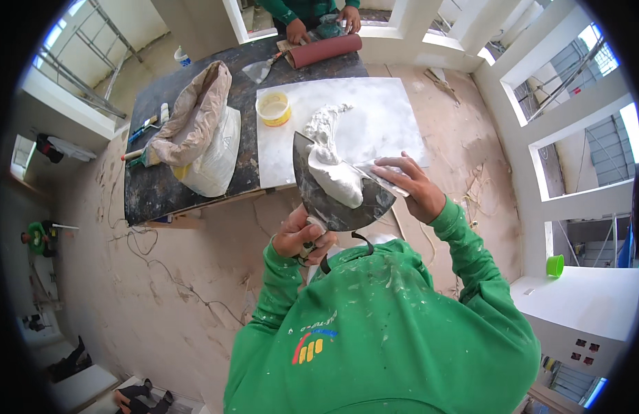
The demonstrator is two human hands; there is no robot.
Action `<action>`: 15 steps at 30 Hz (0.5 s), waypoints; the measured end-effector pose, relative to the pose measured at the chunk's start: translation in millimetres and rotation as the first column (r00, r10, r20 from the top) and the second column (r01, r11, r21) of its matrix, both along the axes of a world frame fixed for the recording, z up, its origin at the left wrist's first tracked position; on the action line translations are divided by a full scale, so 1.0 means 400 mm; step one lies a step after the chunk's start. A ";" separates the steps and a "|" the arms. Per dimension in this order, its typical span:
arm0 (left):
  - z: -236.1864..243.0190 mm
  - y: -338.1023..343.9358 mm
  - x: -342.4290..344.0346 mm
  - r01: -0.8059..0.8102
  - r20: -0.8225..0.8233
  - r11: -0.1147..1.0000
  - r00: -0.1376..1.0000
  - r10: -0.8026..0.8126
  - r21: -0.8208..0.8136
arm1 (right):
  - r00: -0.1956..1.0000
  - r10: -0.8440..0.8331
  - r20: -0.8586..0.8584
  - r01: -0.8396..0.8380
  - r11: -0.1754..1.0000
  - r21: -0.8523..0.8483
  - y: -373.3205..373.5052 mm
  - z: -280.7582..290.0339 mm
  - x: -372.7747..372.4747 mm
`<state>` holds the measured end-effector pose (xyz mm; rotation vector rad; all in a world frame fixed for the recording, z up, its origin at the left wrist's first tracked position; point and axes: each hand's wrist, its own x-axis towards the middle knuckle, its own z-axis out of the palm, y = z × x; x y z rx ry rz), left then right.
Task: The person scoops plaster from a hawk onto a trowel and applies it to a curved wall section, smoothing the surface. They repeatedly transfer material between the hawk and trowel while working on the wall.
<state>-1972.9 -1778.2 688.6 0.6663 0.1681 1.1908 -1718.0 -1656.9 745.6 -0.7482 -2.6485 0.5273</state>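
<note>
My left hand (302,238) is closed around the lower left edge of a dark half-round putty board (309,190), held tilted over the table's near edge. A thick heap of white putty (336,181) lies on it and trails onto the white sheet (392,110) on the table. My right hand (417,188) grips a putty knife (387,181), its blade against the right side of the heap. Part of its handle is hidden under the fingers. Beyond the board, a yellow-and-white tub (273,109) stands on the sheet.
On the dark table (247,165) stands an open powder sack (219,155), with tools on its left. A co-worker's hand (297,32) is near a red-brown roll (326,51) and a scraper (257,71) at the far side. Cables (174,279) cross the floor.
</note>
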 end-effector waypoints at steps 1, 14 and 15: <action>0.031 -0.001 0.010 -0.076 -0.111 0.997 0.991 0.073 -0.021 | 0.955 -0.175 -0.240 0.147 0.981 -0.129 -0.010 -0.017 0.041; 0.012 0.010 0.457 0.087 -0.359 0.352 0.090 0.929 0.932 | 0.345 -0.905 -0.247 -0.655 -0.044 -0.754 -0.282 0.038 0.379; -0.010 0.003 0.487 0.113 -0.355 0.344 0.104 0.929 0.932 | 0.290 -0.910 -0.297 -0.622 0.057 -0.781 -0.312 0.054 0.426</action>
